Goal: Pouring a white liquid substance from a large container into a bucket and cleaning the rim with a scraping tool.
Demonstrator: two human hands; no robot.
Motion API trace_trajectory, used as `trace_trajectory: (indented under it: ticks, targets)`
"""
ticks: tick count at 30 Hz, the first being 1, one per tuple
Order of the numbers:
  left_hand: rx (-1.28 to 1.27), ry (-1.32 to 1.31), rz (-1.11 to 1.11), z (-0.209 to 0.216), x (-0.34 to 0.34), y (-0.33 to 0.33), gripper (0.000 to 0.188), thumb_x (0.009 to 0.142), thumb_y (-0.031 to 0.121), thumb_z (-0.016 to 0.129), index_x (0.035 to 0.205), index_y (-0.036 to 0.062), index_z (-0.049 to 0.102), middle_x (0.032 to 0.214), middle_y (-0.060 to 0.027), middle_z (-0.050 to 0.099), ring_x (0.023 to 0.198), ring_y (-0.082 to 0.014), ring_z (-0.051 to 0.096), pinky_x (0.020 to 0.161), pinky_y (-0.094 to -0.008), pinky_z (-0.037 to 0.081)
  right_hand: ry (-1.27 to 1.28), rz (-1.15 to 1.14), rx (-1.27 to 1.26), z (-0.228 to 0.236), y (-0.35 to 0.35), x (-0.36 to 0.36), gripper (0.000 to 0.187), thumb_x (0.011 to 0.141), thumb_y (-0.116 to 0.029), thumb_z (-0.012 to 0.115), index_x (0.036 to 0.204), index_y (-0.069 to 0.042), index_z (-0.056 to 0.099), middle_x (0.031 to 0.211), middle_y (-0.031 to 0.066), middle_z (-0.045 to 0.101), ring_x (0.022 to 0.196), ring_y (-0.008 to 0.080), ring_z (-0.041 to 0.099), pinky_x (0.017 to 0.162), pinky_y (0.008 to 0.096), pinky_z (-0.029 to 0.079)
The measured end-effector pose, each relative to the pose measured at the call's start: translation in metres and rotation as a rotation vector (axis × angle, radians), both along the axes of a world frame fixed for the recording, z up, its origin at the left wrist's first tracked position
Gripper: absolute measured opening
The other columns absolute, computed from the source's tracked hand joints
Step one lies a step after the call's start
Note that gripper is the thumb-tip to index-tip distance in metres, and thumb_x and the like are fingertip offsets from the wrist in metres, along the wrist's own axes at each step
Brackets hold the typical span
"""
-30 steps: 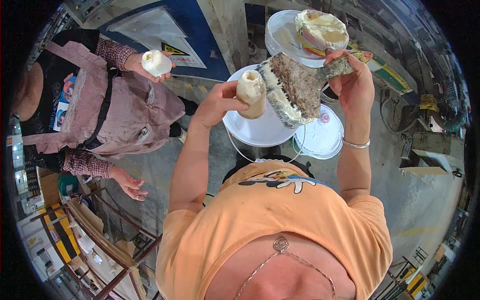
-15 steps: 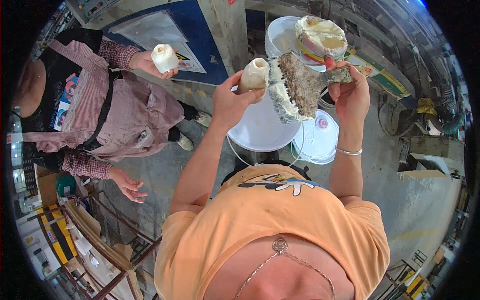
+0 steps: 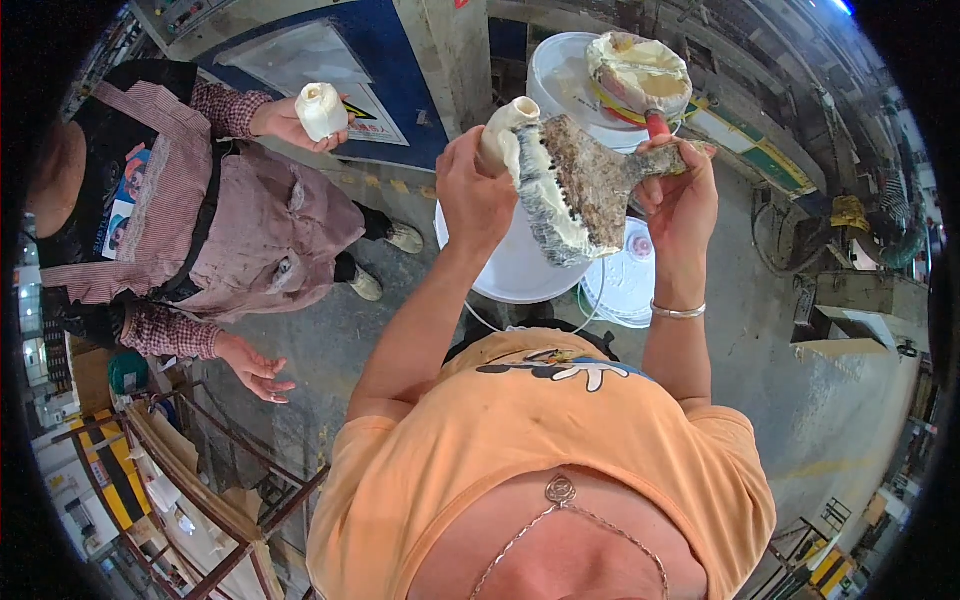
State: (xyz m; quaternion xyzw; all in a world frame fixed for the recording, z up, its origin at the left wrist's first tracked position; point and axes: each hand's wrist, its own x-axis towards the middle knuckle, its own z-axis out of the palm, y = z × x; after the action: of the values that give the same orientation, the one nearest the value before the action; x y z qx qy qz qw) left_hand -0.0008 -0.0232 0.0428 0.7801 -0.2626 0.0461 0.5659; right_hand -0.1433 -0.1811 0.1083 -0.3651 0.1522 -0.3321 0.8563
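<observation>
My left hand (image 3: 472,200) is wrapped round a cream-coloured hollow piece (image 3: 500,138), bottle-like, with its round opening turned up. In my right hand (image 3: 680,205) is the handle of a wide, crusted brush (image 3: 590,165). Thick cream paste coats its bristles, which meet the side of the hollow piece. Below both hands stands a white bucket (image 3: 510,280), partly hidden by the brush and my left hand. Behind the brush, a round paste-coated container (image 3: 640,75) with a red handle rests over another white bucket (image 3: 555,75).
On my left a co-worker in a pink apron (image 3: 270,230) holds a similar cream piece (image 3: 321,112). A white lidded bucket (image 3: 622,290) stands right of the open one. A rusty metal frame (image 3: 215,480) is at lower left, a blue panel (image 3: 400,100) beyond the co-worker.
The brush and my right hand have moved left, bringing the bristles over the side of the hollow piece. My left hand has turned, and the piece sits slightly farther away.
</observation>
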Motion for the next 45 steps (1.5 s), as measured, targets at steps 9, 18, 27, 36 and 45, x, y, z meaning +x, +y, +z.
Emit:
trace_trajectory:
  ticks: [9,18,27,36,45]
  targets:
    - [-0.211,0.681,-0.45,0.009,0.011,0.022,0.047,0.074,0.018,0.078,0.115,0.0007,0.062,0.104,-0.0095,0.067,0.095,-0.0144,0.062,0.086,-0.028,0.047,-0.031,-0.175,0.009,0.0,-0.04,-0.023,0.03,0.091,-0.025,0.047,0.094,0.002,0.061,0.09,0.0185,0.065,0.043,0.012,0.043,0.035,0.0224,0.034]
    - [-0.26,0.665,-0.511,0.02,0.013,0.019,0.044,0.076,0.015,0.078,0.115,0.0003,0.062,0.105,-0.0083,0.067,0.095,-0.0135,0.062,0.085,-0.0286,0.048,0.03,-0.076,0.1,-0.03,-0.03,-0.018,0.033,0.092,-0.026,0.046,0.094,0.003,0.061,0.087,0.0176,0.065,0.042,0.0119,0.042,0.038,0.0235,0.034]
    - [-0.172,0.704,-0.791,0.018,0.022,0.033,0.057,0.069,0.007,0.08,0.122,0.0014,0.058,0.114,-0.0062,0.063,0.101,-0.0142,0.06,0.092,-0.0303,0.047,-0.006,-0.245,0.005,0.005,-0.046,-0.013,0.025,0.092,-0.023,0.048,0.09,-0.001,0.06,0.089,0.0177,0.064,0.042,0.0117,0.043,0.031,0.0188,0.031]
    - [0.099,0.7,-1.346,0.062,0.03,0.044,0.067,0.056,0.0,0.076,0.121,0.0016,0.06,0.119,-0.0075,0.06,0.112,-0.0172,0.055,0.101,-0.0319,0.039,0.079,0.118,-0.128,0.016,-0.06,-0.006,0.03,0.09,-0.024,0.045,0.088,0.001,0.06,0.081,0.0198,0.062,0.037,0.0103,0.038,0.03,0.0191,0.024]
    - [0.33,0.864,-1.447,0.066,0.028,0.036,0.065,0.052,0.008,0.076,0.115,-0.0029,0.062,0.102,-0.009,0.067,0.09,-0.015,0.063,0.084,-0.0272,0.049,-0.052,0.413,-0.038,0.01,-0.049,0.009,0.035,0.092,-0.028,0.042,0.09,0.002,0.059,0.082,0.0205,0.06,0.03,0.0085,0.031,0.029,0.0203,0.025]
